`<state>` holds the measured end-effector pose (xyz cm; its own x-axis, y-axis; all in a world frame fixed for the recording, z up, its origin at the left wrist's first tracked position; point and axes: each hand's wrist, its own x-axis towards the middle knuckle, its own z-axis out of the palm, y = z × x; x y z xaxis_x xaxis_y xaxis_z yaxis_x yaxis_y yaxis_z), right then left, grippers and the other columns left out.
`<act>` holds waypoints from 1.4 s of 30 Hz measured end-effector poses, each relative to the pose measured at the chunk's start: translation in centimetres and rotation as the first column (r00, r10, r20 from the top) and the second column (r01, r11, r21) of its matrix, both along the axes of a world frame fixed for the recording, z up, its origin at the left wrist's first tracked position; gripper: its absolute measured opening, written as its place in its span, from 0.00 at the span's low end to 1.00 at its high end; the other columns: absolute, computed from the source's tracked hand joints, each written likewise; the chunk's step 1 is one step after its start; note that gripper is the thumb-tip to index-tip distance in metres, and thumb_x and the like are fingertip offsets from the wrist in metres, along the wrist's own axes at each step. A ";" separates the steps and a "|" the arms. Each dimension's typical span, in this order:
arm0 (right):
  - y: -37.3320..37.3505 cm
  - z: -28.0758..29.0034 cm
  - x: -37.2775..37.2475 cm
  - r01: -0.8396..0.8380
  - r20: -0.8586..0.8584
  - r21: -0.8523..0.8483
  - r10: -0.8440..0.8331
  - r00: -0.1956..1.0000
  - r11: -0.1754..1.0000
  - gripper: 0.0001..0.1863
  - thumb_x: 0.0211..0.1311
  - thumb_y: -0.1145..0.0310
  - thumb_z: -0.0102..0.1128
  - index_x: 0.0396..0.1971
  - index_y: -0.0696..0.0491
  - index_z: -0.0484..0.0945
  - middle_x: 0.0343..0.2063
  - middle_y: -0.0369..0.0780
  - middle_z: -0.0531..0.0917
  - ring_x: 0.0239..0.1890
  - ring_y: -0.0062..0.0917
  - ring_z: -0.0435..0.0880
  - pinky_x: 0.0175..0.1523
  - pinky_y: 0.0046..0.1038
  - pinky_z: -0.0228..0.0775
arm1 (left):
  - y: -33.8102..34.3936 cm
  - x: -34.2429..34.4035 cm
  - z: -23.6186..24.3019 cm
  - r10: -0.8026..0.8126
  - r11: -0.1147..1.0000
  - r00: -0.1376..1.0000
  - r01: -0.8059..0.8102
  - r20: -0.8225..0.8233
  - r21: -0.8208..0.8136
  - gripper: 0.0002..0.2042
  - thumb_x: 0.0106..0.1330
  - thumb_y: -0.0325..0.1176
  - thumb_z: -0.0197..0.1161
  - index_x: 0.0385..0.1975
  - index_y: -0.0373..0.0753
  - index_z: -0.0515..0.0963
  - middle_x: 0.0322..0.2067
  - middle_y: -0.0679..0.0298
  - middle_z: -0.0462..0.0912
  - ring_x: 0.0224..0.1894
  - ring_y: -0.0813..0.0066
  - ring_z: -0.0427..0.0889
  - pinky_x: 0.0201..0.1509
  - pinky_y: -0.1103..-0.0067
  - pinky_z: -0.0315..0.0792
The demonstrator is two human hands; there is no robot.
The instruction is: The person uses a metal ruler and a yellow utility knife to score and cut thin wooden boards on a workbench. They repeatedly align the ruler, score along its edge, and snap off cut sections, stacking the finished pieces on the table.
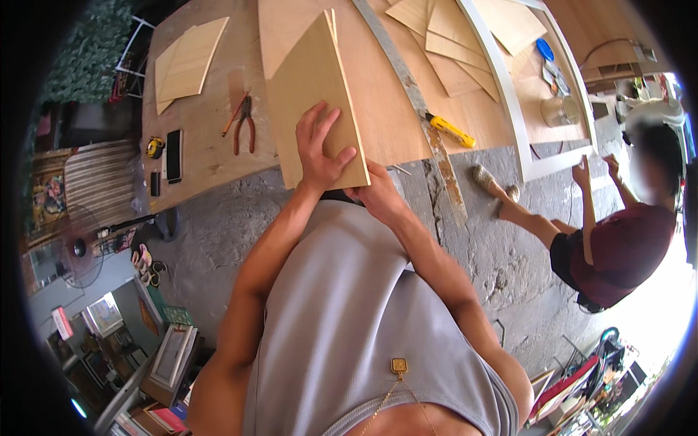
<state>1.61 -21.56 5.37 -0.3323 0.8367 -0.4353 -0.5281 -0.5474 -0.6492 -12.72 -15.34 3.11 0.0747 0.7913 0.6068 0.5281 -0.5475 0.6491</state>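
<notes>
In front of my chest a thin light-wood panel stands tilted up, and at its top a second thin edge shows behind it. My left hand rests against its near face, fingers apart. With my right hand I grip the panel's lower right corner; some of those fingers are hidden behind the wood. On the table to the left lie red-handled pliers beside a slim orange pencil-like stick. A yellow utility knife is on the table's near edge, to the right.
The plywood table carries stacked panels, a phone, a tape measure, more panels and a metal strip. At the right a person touches a white frame around a jar.
</notes>
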 end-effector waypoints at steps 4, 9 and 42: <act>0.4 -0.5 -0.4 -0.036 0.062 0.071 0.032 0.998 0.997 0.15 0.78 0.60 0.46 0.36 0.54 0.76 0.24 0.33 0.78 0.26 0.15 0.76 0.32 0.20 0.67 | -0.2 -1.0 0.8 0.032 0.999 0.999 -0.032 0.017 -0.001 0.37 0.59 0.63 0.64 0.60 0.40 0.76 0.63 0.45 0.68 0.64 0.46 0.67 0.66 0.56 0.62; 0.4 0.6 -2.9 -0.054 0.078 0.190 0.040 0.996 0.980 0.17 0.79 0.59 0.44 0.36 0.55 0.76 0.26 0.34 0.79 0.28 0.16 0.78 0.35 0.21 0.70 | 0.2 -2.5 3.6 -0.095 0.995 0.990 0.094 0.103 0.023 0.38 0.60 0.67 0.60 0.59 0.41 0.76 0.64 0.45 0.67 0.65 0.46 0.67 0.67 0.56 0.62; -17.3 21.8 11.9 0.256 0.915 0.230 -0.299 0.273 0.939 0.20 0.73 0.54 0.53 0.25 0.54 0.73 0.17 0.33 0.72 0.20 0.15 0.69 0.27 0.20 0.59 | 0.8 -20.3 6.8 -0.634 0.748 0.743 0.660 0.217 -0.073 0.29 0.40 0.50 0.66 0.42 0.37 0.85 0.59 0.45 0.74 0.61 0.48 0.74 0.65 0.56 0.69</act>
<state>13.51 -38.86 27.19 0.5273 0.8102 -0.2560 0.3178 -0.4675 -0.8249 -32.98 -14.50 9.94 0.5072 0.6644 0.5489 -0.0441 -0.6161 0.7864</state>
